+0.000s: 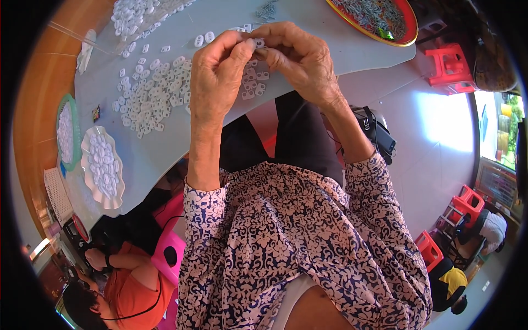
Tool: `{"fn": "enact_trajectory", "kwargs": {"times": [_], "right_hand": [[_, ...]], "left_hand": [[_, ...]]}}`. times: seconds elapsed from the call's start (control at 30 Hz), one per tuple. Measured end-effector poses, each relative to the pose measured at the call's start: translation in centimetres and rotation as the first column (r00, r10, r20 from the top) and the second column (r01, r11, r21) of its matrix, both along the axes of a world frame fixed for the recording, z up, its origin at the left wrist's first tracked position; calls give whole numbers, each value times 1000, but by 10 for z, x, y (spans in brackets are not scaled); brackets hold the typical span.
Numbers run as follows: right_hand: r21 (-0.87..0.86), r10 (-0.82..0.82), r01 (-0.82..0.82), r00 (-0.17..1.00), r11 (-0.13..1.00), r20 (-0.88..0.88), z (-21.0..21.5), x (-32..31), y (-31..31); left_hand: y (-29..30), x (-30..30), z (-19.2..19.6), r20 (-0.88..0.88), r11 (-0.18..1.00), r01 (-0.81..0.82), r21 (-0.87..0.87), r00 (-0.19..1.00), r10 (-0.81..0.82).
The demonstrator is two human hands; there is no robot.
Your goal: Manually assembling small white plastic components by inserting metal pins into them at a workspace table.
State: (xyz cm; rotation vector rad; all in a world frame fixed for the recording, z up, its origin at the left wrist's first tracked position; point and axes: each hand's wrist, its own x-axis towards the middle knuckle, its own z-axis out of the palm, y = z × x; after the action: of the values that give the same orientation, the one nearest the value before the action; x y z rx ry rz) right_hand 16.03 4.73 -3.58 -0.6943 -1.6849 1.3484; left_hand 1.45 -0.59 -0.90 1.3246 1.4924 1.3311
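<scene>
Over the far side of the table, both hands meet at the fingertips around a small white plastic piece with a hole [259, 42]. My left hand [217, 74] pinches it from one side, thumb against the forefinger. From the other side my right hand [304, 61] grips it with bent fingers; its fingertips partly cover the piece. Beneath and left of my left hand spreads a heap of similar white plastic pieces [151, 102]. A smaller group of these pieces [253, 82] lies between my wrists. Two white oval pieces [204, 39] sit just beyond my left hand.
A red, gold-rimmed tray [410, 39] of metal screws stands far right; loose screws [266, 10] lie beyond my hands. At left are a scalloped white dish [86, 144] and a green basket [76, 118], both holding white pieces. A person in orange [135, 286] sits lower left.
</scene>
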Motion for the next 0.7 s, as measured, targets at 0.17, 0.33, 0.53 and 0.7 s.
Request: {"fn": "enact_trajectory", "kwargs": {"times": [0.17,0.33,0.53,0.7], "right_hand": [[-40,-20,20,1000,999,-4,3,-1,-2],[-14,17,-16,999,1000,46,4,1,0],[-66,105,-108,993,992,-52,-1,2,-1],[-126,138,-144,989,981,-55,0,2,-1]], "left_hand": [[-2,3,-3,28,996,-88,-24,996,89],[-3,7,-11,-116,997,-15,74,993,23],[-4,2,-10,-104,997,-54,46,993,59],[-6,-1,-10,-90,1000,-23,-12,996,22]]}}
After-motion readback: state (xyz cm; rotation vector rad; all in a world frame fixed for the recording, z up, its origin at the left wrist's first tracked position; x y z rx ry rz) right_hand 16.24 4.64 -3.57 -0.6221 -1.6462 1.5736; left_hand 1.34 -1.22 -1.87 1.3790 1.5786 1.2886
